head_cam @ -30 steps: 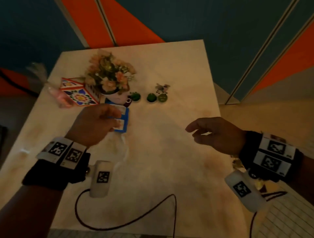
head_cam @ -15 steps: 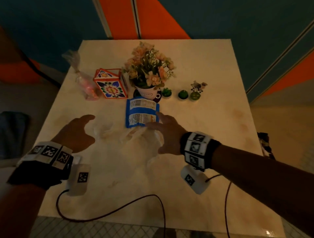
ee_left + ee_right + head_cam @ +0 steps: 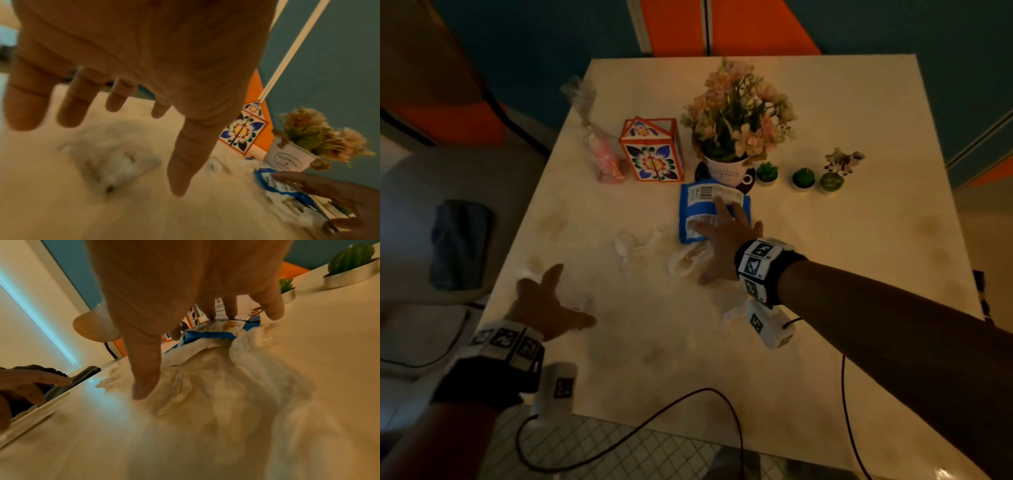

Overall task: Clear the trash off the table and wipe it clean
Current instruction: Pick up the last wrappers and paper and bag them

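Note:
A blue snack packet lies label up in front of the flower pot. My right hand lies spread over it, fingertips pressing the packet and thumb on a crumpled white tissue. More crumpled tissue lies to the left, and another piece sits under the right wrist. My left hand hovers open with fingers spread near the table's left front edge. It hangs over a small white wrapper, blurred in the left wrist view, and holds nothing.
On the cream table stand a flower pot, a flowered box, a pink sweet bag, three small green plants and a figurine. Brownish stains mark the top. A dark cloth lies left of it.
My left hand let go of the blue packet and drew back to the left front. My right hand crossed from the right and came down on the packet and tissue.

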`<state>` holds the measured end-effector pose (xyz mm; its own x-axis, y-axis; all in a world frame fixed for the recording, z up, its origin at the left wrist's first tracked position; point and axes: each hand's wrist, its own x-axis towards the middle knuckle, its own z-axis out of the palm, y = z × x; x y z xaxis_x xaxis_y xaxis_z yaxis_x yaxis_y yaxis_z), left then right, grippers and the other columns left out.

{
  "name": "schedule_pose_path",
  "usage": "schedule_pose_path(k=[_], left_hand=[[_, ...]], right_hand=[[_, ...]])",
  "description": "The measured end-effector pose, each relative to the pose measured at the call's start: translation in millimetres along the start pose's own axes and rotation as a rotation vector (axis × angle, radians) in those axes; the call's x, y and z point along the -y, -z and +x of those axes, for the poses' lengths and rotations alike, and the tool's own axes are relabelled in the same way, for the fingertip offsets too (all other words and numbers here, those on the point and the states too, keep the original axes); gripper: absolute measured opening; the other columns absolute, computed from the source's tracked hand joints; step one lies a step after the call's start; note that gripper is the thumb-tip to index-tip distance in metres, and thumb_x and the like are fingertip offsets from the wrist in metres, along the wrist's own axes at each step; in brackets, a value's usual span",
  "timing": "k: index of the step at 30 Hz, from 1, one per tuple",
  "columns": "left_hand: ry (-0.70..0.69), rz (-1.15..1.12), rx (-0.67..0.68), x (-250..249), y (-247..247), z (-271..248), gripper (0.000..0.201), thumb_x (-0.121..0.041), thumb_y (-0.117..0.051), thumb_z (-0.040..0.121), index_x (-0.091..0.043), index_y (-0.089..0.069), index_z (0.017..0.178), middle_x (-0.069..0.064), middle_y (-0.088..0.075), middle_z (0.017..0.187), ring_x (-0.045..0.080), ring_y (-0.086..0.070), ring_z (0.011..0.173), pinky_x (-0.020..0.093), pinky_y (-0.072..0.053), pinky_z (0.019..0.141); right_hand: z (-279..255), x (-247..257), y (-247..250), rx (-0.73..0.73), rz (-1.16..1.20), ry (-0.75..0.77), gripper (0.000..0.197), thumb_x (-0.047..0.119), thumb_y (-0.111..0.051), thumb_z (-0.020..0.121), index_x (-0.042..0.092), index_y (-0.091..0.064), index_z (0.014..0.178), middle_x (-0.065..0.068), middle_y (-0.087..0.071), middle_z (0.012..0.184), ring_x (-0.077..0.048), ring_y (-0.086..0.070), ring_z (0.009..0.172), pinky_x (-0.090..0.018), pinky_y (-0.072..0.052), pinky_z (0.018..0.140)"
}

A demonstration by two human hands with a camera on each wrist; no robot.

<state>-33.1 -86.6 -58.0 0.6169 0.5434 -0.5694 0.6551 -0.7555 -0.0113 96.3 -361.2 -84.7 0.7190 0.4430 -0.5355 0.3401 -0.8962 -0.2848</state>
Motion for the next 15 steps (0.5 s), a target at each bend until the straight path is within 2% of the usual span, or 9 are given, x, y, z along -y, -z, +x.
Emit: schedule_pose_path(k=[3,5,8,10,12,15], left_hand=[[0.010,-0.162,-0.027,-9,-16,4,0.112,-0.036,-0.087,0.061,-0.031,-0.017,0.149,0.018,-0.021,0.139,0.042,-0.044,0.119,0.046,-0.040,0.103],[-0.007,-0.275,-0.104,-19,-22,9,0.094,-0.024,-0.084,0.067,-0.025,-0.031,0.144,0.018,-0.026,0.136,0.040,-0.050,0.111,0.041,-0.044,0.098],[-0.097,-0.280,-0.174,-37,-27,13,0.060,-0.013,-0.073,0.075,-0.016,-0.049,0.130,0.020,-0.039,0.126,0.038,-0.053,0.104,0.038,-0.046,0.092],[-0.144,-0.243,-0.214,-46,-29,15,0.041,-0.012,-0.066,0.080,-0.012,-0.055,0.119,0.020,-0.049,0.120,0.039,-0.054,0.105,0.039,-0.046,0.087],[-0.176,-0.199,-0.233,-52,-31,15,0.025,-0.013,-0.058,0.086,-0.010,-0.058,0.110,0.018,-0.058,0.113,0.036,-0.055,0.103,0.037,-0.045,0.081],[-0.215,-0.153,-0.214,-55,-34,16,0.019,-0.013,-0.050,0.090,-0.009,-0.062,0.104,0.017,-0.061,0.111,0.035,-0.056,0.101,0.033,-0.042,0.077]], right_hand=[[5,1,0,0.039,-0.011,-0.029,0.098,0.060,-0.074,0.067,0.048,-0.015,0.145,-0.002,0.014,0.160,-0.038,0.011,0.146,-0.071,-0.008,0.110],[8,1,-1,0.012,-0.040,-0.039,0.081,0.060,-0.066,0.075,0.049,-0.021,0.143,-0.003,0.005,0.161,-0.039,0.003,0.146,-0.070,-0.013,0.111],[11,1,0,-0.043,-0.077,-0.041,0.058,0.039,-0.055,0.089,0.050,-0.026,0.138,-0.004,-0.005,0.159,-0.039,-0.009,0.144,-0.064,-0.025,0.109],[12,1,2,-0.056,-0.105,-0.028,0.056,0.028,-0.050,0.092,0.047,-0.027,0.139,-0.005,-0.007,0.159,-0.039,-0.013,0.143,-0.062,-0.031,0.107],[11,1,6,-0.059,-0.128,-0.023,0.061,0.026,-0.052,0.091,0.042,-0.024,0.143,-0.005,-0.004,0.160,-0.039,-0.014,0.143,-0.061,-0.034,0.105],[8,0,10,-0.056,-0.156,-0.015,0.068,0.020,-0.057,0.091,0.035,-0.020,0.146,-0.006,-0.001,0.161,-0.040,-0.012,0.144,-0.059,-0.036,0.105]])
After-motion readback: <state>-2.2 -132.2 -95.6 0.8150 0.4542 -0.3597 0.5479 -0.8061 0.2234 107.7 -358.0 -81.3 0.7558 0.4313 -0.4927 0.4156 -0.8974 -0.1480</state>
